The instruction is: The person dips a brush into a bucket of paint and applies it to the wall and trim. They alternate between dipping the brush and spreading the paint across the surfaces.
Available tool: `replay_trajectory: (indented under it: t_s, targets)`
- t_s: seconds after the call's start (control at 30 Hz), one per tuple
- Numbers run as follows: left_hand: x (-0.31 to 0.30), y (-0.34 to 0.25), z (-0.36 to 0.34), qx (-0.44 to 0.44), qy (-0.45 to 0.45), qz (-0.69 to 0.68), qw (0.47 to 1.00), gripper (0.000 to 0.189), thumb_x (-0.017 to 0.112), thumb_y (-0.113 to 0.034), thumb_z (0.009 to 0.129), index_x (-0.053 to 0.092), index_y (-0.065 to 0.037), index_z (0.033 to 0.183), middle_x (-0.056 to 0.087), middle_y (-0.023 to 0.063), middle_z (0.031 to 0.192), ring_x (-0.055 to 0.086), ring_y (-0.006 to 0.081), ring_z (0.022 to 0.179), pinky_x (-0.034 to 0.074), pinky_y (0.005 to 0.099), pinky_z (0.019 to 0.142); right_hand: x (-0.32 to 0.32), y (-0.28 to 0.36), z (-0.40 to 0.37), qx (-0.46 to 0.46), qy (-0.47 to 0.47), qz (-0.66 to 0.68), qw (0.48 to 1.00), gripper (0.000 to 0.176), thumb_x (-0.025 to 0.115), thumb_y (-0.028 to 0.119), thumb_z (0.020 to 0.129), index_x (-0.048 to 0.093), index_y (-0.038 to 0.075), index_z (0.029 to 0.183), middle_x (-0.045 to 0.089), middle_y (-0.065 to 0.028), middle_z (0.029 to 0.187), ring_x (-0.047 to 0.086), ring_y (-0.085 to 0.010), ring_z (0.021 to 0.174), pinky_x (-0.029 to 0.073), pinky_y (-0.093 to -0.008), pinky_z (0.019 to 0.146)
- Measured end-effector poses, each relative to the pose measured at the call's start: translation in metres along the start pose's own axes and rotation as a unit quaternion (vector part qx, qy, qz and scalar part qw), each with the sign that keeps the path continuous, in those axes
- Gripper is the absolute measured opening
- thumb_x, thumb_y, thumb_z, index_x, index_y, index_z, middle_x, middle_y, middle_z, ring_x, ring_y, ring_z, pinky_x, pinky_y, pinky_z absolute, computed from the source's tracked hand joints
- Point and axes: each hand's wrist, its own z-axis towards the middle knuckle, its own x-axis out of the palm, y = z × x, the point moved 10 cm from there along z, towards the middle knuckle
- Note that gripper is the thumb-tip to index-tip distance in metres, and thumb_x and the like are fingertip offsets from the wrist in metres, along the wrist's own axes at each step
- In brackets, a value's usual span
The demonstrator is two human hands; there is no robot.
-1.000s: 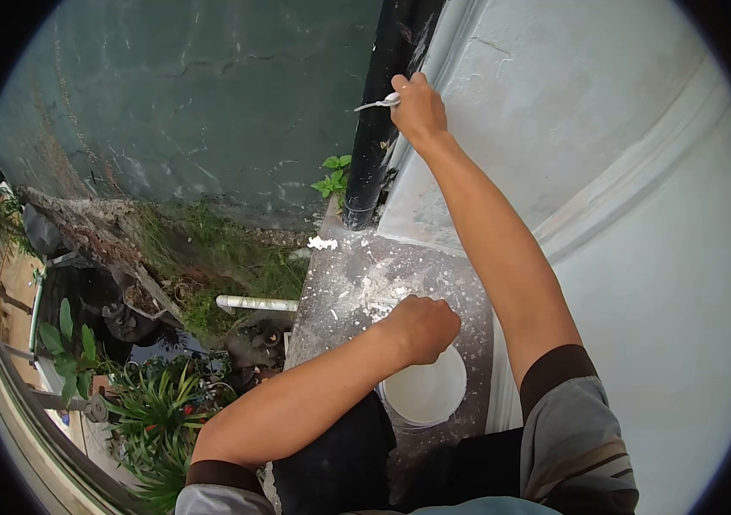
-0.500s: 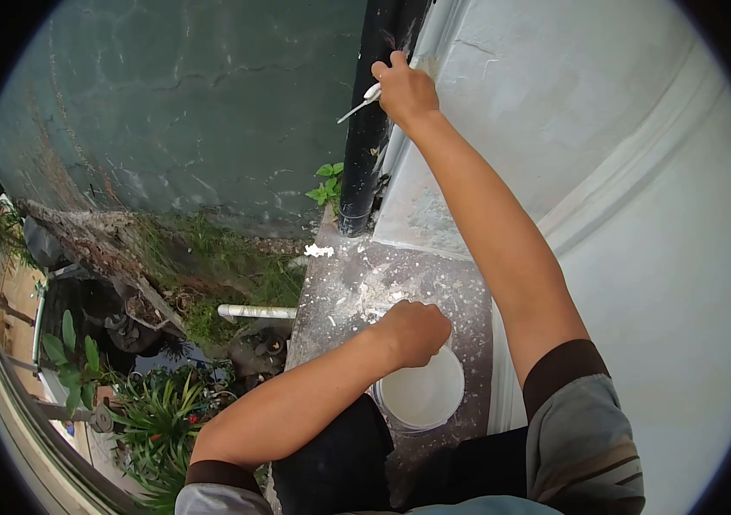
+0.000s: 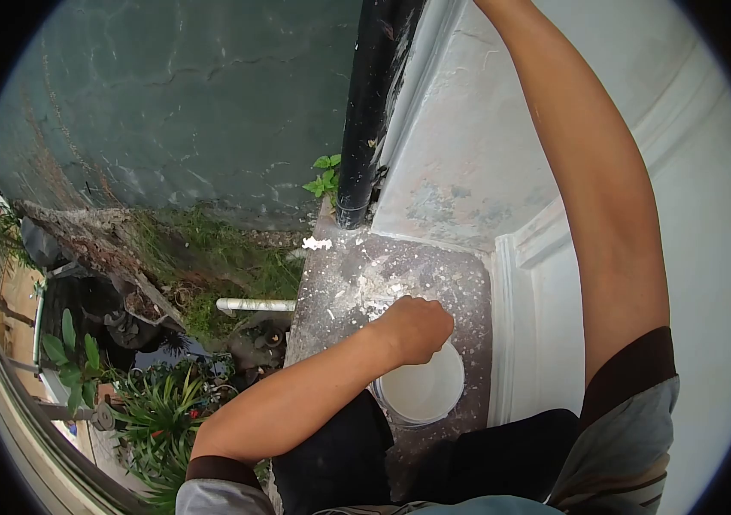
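Note:
My left hand (image 3: 421, 330) is closed in a fist over the far rim of a white bucket (image 3: 462, 390). What its fingers grip, if anything, is hidden under the hand. The bucket stands between my knees and has whitish liquid or paint inside. My right arm (image 3: 593, 172) reaches up along the pale wall (image 3: 485, 154). Its hand is beyond the top edge of the view, so neither the fingers nor anything in them shows.
A black pipe (image 3: 365, 120) runs down the wall corner to a paint-spattered ledge (image 3: 331, 287). Left of the ledge there is a drop with plants (image 3: 159, 403), a white pipe (image 3: 258, 305) and dark water. A green-grey wall (image 3: 185, 94) rises behind.
My right hand, which held a white-handled tool beside the black pipe, has moved up and right out of view. My left hand stays closed at the bucket.

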Motion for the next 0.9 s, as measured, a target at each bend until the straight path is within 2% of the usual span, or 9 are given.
replay_trajectory:
  t_s: [0.07, 0.1, 0.17, 0.3, 0.4, 0.43, 0.57, 0.7, 0.9]
  targets:
    - [-0.001, -0.001, 0.000, 0.001, 0.002, 0.005, 1.000, 0.025, 0.069, -0.023, 0.084, 0.070, 0.003, 0.085, 0.069, 0.0214, 0.084, 0.069, 0.0360, 0.086, 0.054, 0.0429, 0.078, 0.022, 0.017, -0.034, 0.006, 0.045, 0.019, 0.999, 0.003, 0.060, 0.008, 0.081, 0.058, 0.007, 0.083, 0.057, -0.0195, 0.089, 0.062, -0.0407, 0.082, 0.052, -0.0479, 0.069]
    - [-0.003, -0.002, -0.001, -0.004, 0.003, 0.008, 1.000, 0.025, 0.069, -0.023, 0.084, 0.070, 0.003, 0.085, 0.069, 0.0216, 0.084, 0.069, 0.0360, 0.086, 0.054, 0.0429, 0.078, 0.075, 0.016, -0.065, 0.039, 0.131, 0.082, 0.987, 0.013, 0.063, 0.012, 0.083, 0.065, 0.011, 0.096, 0.060, -0.0125, 0.099, 0.068, -0.0368, 0.078, 0.056, -0.0447, 0.071]
    - [-0.004, -0.002, -0.002, -0.010, -0.002, 0.009, 1.000, 0.025, 0.069, -0.022, 0.084, 0.070, 0.003, 0.085, 0.069, 0.0218, 0.085, 0.069, 0.0358, 0.086, 0.054, 0.0428, 0.078, 0.085, 0.063, -0.126, 0.092, 0.222, 0.059, 0.969, 0.021, 0.070, 0.011, 0.077, 0.064, 0.011, 0.096, 0.058, -0.0143, 0.095, 0.064, -0.0369, 0.091, 0.054, -0.0460, 0.079]
    - [-0.005, -0.008, -0.004, -0.011, -0.005, 0.010, 1.000, 0.013, 0.066, -0.009, 0.077, 0.070, 0.001, 0.085, 0.069, 0.0209, 0.092, 0.069, 0.0345, 0.090, 0.056, 0.0420, 0.076, 0.123, 0.102, -0.215, 0.225, 0.371, 0.108, 0.894, 0.014, 0.064, 0.011, 0.085, 0.067, 0.011, 0.099, 0.059, -0.0159, 0.106, 0.067, -0.0370, 0.094, 0.055, -0.0439, 0.083]
    - [-0.007, -0.008, -0.006, -0.010, -0.002, 0.008, 1.000, 0.015, 0.068, -0.013, 0.080, 0.070, 0.001, 0.085, 0.069, 0.0207, 0.089, 0.069, 0.0344, 0.088, 0.055, 0.0419, 0.076, 0.108, 0.072, -0.203, 0.261, 0.292, 0.151, 0.907, 0.017, 0.066, 0.012, 0.083, 0.068, 0.013, 0.100, 0.060, -0.0156, 0.101, 0.065, -0.0375, 0.094, 0.053, -0.0458, 0.083]
    - [-0.006, -0.009, -0.005, -0.006, -0.001, 0.004, 1.000, 0.020, 0.069, -0.018, 0.083, 0.070, 0.002, 0.084, 0.069, 0.0208, 0.086, 0.069, 0.0346, 0.087, 0.055, 0.0421, 0.077, 0.091, 0.052, -0.180, 0.249, 0.228, 0.170, 0.926, 0.017, 0.067, 0.008, 0.072, 0.064, 0.009, 0.089, 0.061, -0.0183, 0.091, 0.062, -0.0395, 0.091, 0.051, -0.0474, 0.082]
    - [-0.002, -0.006, 0.000, 0.003, -0.016, 0.000, 1.000, 0.019, 0.069, -0.017, 0.083, 0.070, 0.001, 0.084, 0.069, 0.0202, 0.085, 0.069, 0.0345, 0.087, 0.055, 0.0417, 0.077, 0.012, 0.009, -0.065, 0.057, 0.030, 0.059, 0.996, 0.006, 0.061, 0.008, 0.080, 0.055, 0.006, 0.079, 0.055, -0.0179, 0.084, 0.061, -0.0396, 0.078, 0.051, -0.0470, 0.066]
    - [-0.004, -0.008, 0.002, 0.013, -0.013, 0.001, 1.000, 0.018, 0.069, -0.017, 0.083, 0.071, 0.001, 0.083, 0.070, 0.0197, 0.084, 0.069, 0.0344, 0.086, 0.054, 0.0416, 0.076, -0.028, 0.036, -0.052, -0.034, -0.032, 0.044, 0.998, 0.005, 0.062, 0.002, 0.077, 0.057, 0.003, 0.078, 0.057, -0.0164, 0.071, 0.061, -0.0368, 0.071, 0.052, -0.0434, 0.067]
    - [-0.005, -0.003, -0.002, -0.005, 0.003, -0.006, 1.000, 0.011, 0.066, -0.006, 0.077, 0.071, 0.000, 0.085, 0.069, 0.0191, 0.091, 0.069, 0.0334, 0.090, 0.055, 0.0418, 0.078, 0.084, 0.140, -0.264, 0.068, 0.356, 0.155, 0.919, 0.025, 0.072, 0.009, 0.071, 0.062, 0.012, 0.094, 0.056, -0.0100, 0.096, 0.066, -0.0333, 0.085, 0.057, -0.0439, 0.074]
